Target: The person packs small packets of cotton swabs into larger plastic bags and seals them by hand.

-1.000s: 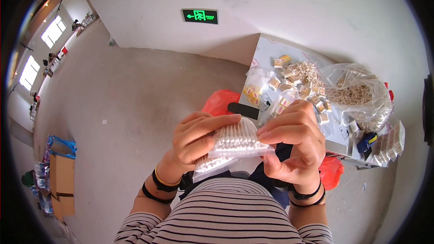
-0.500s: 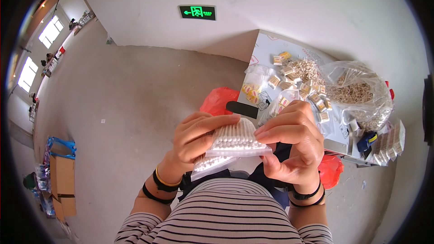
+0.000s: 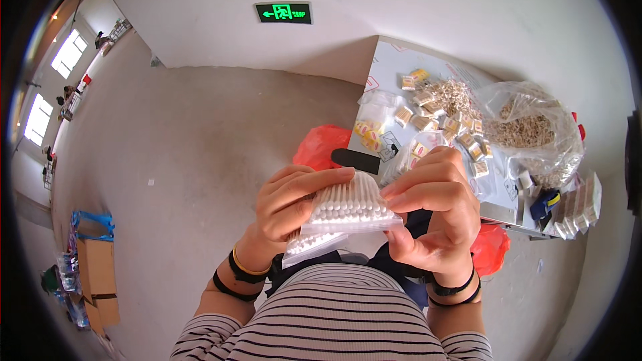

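Note:
In front of my chest I hold a small clear zip bag of cotton swabs, its zip edge toward me and the white tips lined up behind it. A second bag of swabs lies partly under the first. My left hand is closed on both bags from the left side, fingers over the top one. At the right end of the upper bag's zip edge, my right hand pinches the corner between thumb and fingers. Whether the zip is fully sealed I cannot tell.
Ahead on the right stands a table with bundled swabs, a loose swab pile and a large clear bag of swabs. Red plastic bags hang beside it. A cardboard box stands far left.
My hands and both bags keep nearly the same place and grip. The view has shifted slightly, so the table and wall sit a little higher.

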A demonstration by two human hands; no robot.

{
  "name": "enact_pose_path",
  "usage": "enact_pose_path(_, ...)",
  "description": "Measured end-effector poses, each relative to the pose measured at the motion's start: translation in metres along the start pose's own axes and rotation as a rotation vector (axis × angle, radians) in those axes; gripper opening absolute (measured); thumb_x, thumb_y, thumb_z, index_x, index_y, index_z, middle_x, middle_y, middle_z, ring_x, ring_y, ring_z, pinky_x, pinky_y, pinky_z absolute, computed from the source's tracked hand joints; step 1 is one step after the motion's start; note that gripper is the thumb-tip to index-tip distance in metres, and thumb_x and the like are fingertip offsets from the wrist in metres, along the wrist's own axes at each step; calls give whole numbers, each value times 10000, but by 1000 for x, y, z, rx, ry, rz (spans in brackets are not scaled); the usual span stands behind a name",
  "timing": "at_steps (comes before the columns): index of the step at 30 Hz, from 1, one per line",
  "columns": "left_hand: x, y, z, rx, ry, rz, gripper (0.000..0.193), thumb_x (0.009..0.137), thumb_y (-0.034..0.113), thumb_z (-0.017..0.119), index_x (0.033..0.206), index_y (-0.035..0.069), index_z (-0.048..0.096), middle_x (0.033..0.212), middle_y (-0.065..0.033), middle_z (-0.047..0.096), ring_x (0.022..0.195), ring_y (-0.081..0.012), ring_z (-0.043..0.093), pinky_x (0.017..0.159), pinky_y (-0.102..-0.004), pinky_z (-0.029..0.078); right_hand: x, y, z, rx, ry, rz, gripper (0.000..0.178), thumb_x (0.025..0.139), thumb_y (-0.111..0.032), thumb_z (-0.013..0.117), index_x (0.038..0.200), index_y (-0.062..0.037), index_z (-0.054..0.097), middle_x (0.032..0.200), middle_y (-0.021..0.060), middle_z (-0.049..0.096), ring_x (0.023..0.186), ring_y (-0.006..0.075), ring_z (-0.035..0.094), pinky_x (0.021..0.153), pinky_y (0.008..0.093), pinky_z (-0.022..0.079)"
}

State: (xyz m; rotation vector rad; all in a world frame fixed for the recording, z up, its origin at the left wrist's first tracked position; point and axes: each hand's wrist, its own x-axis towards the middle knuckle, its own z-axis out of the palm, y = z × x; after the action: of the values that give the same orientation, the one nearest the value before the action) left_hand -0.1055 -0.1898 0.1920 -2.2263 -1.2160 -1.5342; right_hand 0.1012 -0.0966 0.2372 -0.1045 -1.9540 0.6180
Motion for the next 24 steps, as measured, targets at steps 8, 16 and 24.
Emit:
enact_pose_path(8,1,-1,13,-131,17,-37,267,782,191,807,933,7,684,1106,-223,733,891,-295,745,743,-353,576,0,1,-6,-33,17,36,278,746,-126,847,981,-94,702,902,32,689,804,216,596,742,336,432)
enact_pose_path(16,0,-3,13,-121,11,-21,267,779,206,803,902,10,669,1102,-238,729,871,-299,740,736,-358,577,-1,1,-7,-39,15,29,258,769,-158,841,978,-96,703,889,26,690,786,212,589,733,330,425)
enact_pose_path(24,0,-3,7,-48,0,2,269,766,210,758,766,5,584,1104,-264,723,800,-283,725,697,-360,564,1,-3,-6,-86,-10,-1,266,761,-159,838,976,-101,691,909,25,697,782,217,586,744,343,420)
